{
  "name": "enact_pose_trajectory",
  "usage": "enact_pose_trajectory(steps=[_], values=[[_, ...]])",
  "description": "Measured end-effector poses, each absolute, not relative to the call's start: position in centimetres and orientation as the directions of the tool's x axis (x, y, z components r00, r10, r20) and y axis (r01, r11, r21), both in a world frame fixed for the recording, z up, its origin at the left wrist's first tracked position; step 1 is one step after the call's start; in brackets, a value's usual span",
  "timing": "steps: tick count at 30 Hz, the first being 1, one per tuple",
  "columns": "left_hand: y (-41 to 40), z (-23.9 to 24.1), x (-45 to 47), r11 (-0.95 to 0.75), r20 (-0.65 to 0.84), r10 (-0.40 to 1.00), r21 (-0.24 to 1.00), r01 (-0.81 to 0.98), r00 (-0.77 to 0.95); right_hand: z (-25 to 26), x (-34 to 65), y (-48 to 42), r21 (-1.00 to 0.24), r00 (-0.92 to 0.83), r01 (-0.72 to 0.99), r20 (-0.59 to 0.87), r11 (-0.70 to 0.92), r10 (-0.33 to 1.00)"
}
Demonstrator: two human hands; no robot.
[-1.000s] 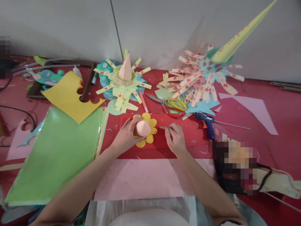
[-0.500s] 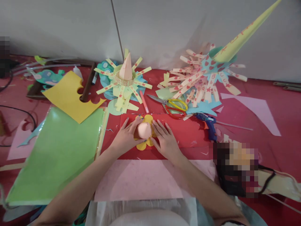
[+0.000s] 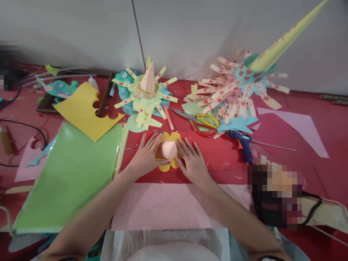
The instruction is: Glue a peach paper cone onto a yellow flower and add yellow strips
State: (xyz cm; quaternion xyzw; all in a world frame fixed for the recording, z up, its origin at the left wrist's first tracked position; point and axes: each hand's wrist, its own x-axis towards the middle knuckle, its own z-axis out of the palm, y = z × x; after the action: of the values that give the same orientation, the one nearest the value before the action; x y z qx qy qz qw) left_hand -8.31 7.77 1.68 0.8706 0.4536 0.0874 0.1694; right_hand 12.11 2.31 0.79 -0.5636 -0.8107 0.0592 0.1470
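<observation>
A yellow paper flower (image 3: 165, 168) with rounded petals lies on a red sheet (image 3: 217, 152) in front of me. On its middle stands a small pale pink paper cone (image 3: 169, 149), its tip toward the camera. My left hand (image 3: 146, 154) rests flat on the petals at the left, fingers spread, thumb near the cone's base. At the right, my right hand (image 3: 193, 157) lies with fingers stretched, its fingertips touching the petals and the cone's right edge. Neither hand is closed round anything. The petals under the fingers are partly hidden.
Scissors (image 3: 202, 123), a blue hot glue gun (image 3: 243, 143) and a pink marker (image 3: 169, 117) lie beyond the red sheet. Paper crafts with cones (image 3: 148, 79) stand at the back. A green sheet (image 3: 73, 174) and yellow offcut (image 3: 87, 112) are at left.
The whole view has shifted slightly. Both hands stay at the flower, and the cone's tip points a little more to the right.
</observation>
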Motion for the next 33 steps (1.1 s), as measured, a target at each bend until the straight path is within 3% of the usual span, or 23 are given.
enact_pose_trajectory(steps=[9,13,21,33], values=[[7.81,1.88,-8.59,-0.503,-0.027,0.834,0.373,0.780,0.551,0.93,12.27,2.01,-0.322,-0.124,0.920,0.305,0.225,0.944],[7.83,2.23,-8.73,-0.517,-0.012,0.830,0.358,0.778,0.557,0.92,12.33,2.02,-0.323,-0.131,0.912,0.355,0.253,0.926],[7.15,1.66,-8.25,-0.578,-0.001,0.801,0.262,0.773,0.599,0.38,12.18,2.29,-0.266,-0.312,0.895,0.202,0.359,0.928],[7.16,1.65,-8.15,-0.573,-0.031,0.804,0.228,0.787,0.594,0.49,12.00,2.29,-0.267,-0.303,0.903,0.157,0.336,0.940]])
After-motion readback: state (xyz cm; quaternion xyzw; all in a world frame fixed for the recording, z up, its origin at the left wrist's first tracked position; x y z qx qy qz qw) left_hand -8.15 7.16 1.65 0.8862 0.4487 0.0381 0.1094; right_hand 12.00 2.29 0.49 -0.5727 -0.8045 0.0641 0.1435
